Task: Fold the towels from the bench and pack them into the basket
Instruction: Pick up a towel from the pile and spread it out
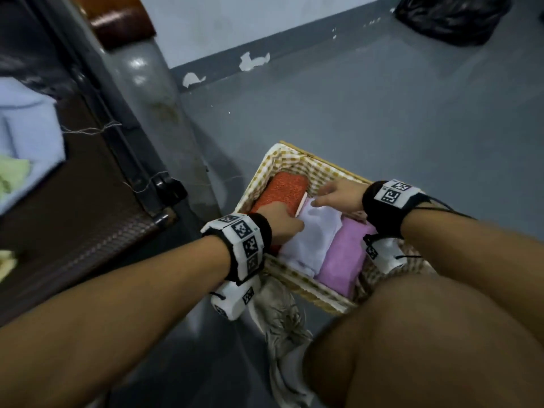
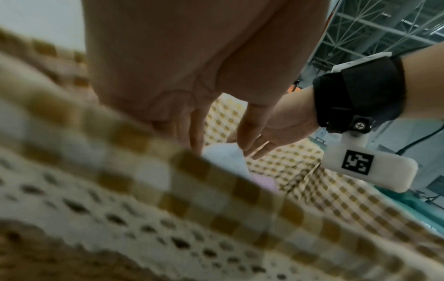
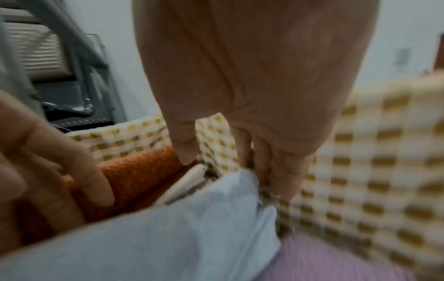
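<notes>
A wicker basket (image 1: pixel 312 293) with a yellow checked lining (image 3: pixel 372 171) stands on the floor. Inside lie a folded orange towel (image 1: pixel 282 192), a white towel (image 1: pixel 312 240) and a pink towel (image 1: pixel 344 254), side by side. My left hand (image 1: pixel 282 222) reaches in with straight fingers (image 3: pixel 79 171) between the orange towel (image 3: pixel 144 171) and the white towel (image 3: pixel 168 237). My right hand (image 1: pixel 338 192) presses straight fingers (image 3: pixel 264 161) down behind the white towel's far end, against the lining. Neither hand grips anything.
A dark bench (image 1: pixel 73 216) at the left carries a light blue towel (image 1: pixel 26 142) and a green one (image 1: pixel 11 175). A black bag (image 1: pixel 450 16) sits by the far wall. My knee (image 1: pixel 441 334) is beside the basket. A patterned cloth (image 1: pixel 282 313) lies at the basket's near side.
</notes>
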### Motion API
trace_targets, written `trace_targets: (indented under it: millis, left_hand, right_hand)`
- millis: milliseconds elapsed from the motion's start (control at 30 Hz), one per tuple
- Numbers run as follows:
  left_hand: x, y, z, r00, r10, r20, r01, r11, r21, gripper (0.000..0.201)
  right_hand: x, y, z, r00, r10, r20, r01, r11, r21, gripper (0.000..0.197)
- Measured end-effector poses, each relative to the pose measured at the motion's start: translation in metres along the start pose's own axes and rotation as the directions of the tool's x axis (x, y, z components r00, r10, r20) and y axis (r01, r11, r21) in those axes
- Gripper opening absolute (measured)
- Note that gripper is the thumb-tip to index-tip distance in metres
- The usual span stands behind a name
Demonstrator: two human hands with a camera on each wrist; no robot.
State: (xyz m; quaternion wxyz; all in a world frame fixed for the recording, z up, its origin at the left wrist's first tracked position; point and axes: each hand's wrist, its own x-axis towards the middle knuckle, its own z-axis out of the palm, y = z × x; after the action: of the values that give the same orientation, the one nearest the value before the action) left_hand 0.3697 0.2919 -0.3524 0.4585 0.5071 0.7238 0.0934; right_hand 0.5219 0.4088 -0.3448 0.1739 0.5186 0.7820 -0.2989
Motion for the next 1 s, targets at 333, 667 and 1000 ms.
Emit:
trace_targets:
  millis: [333,667,1000]
  left_hand:
    - [-0.155,-0.058,-0.180,0.934,0.151,-0.323,-0.190,0.977,-0.095,0.014]
    - [-0.278,-0.227,-0.242,0.768,-0.141,-0.625,0.107,0.990,-0.092,0.015]
    - [-0.280,-0.321,-0.218,0.768,-0.429,-0.475,0.532,0.841,0.102,0.049]
  right_hand:
    - [-0.070,-0.236,-0.046,0.903,-0.402,0.149,0.393,0.915,0.086,0.022]
    - [-0.108,-0.452,0.017,0.743,-0.658,0.124,0.639,0.752,0.160,0.026]
    - [-0.078,-0.476,0.105,0.655,-0.668,0.352,0.750,0.629,-0.202,0.053]
